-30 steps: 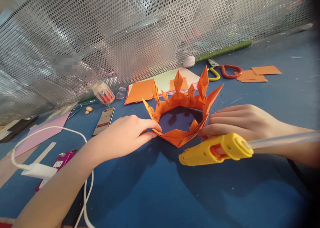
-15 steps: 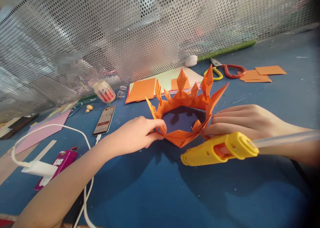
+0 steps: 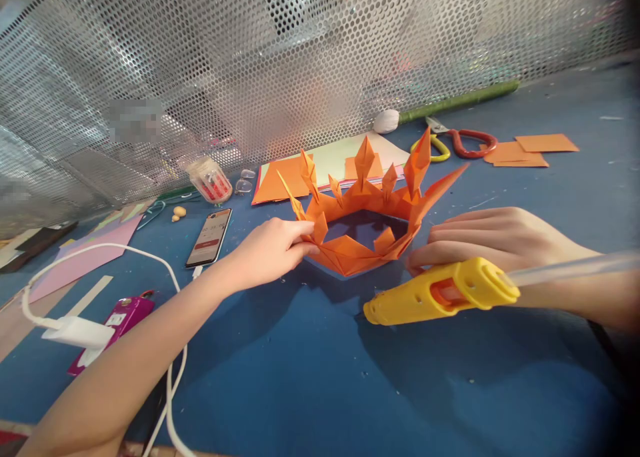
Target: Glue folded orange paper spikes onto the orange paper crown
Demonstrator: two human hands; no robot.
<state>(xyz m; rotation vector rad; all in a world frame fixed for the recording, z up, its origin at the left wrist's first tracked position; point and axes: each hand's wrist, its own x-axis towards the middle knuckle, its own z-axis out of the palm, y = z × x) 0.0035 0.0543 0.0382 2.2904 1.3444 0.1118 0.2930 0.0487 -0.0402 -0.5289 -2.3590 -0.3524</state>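
An orange folded-paper crown with pointed pieces around its ring stands on the blue table. My left hand pinches the left side of its band between thumb and fingers. My right hand is wrapped round a yellow hot glue gun, whose clear glue stick juts out behind. The gun's nozzle points left, low over the table in front of the crown. Its handle and my right fingertips are partly hidden. My right knuckles are close to the crown's right side; I cannot tell if they touch.
Behind the crown lie stacked paper sheets, scissors, orange paper pieces and a green stem. To the left are a jar, a phone, a purple power strip and a white cable. A perforated metal screen runs behind.
The crown has turned, its front corner shifting left and away from me. My left hand has moved slightly left and up with it. My right hand stays nearly still with the glue gun.
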